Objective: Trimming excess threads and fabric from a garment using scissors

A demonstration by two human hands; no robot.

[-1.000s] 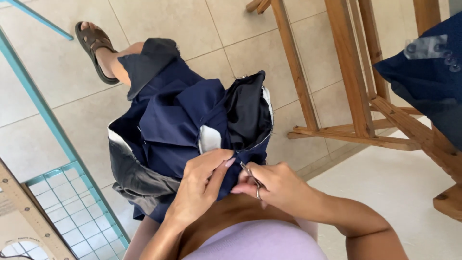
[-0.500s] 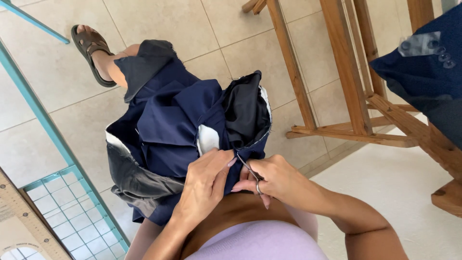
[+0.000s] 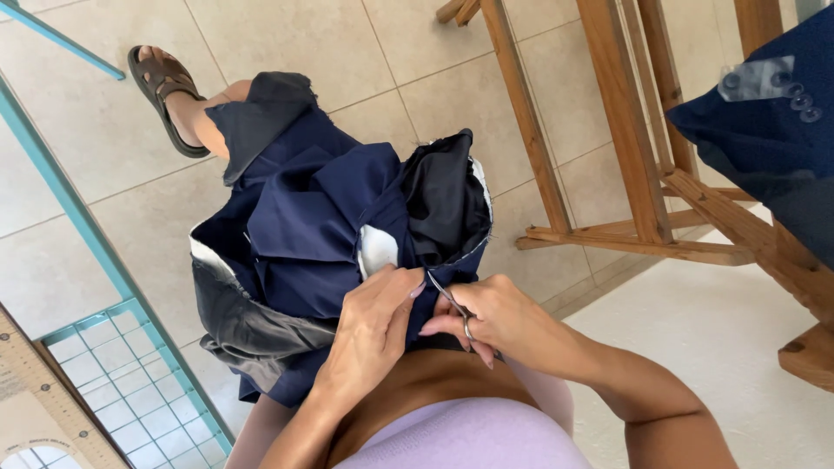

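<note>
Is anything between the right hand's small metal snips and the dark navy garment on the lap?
Nothing visible. The small metal snips in the right hand meet the dark navy garment at its edge, which the left hand pinches beside them.

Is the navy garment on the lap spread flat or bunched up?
Bunched: the navy garment lies in heaped folds, its dark lining turned outward.

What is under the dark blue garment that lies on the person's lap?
Under the dark blue garment a bare leg shows, ending in a brown sandal on the beige tiled floor. The lap itself is covered, so anything else beneath cannot be seen.
</note>
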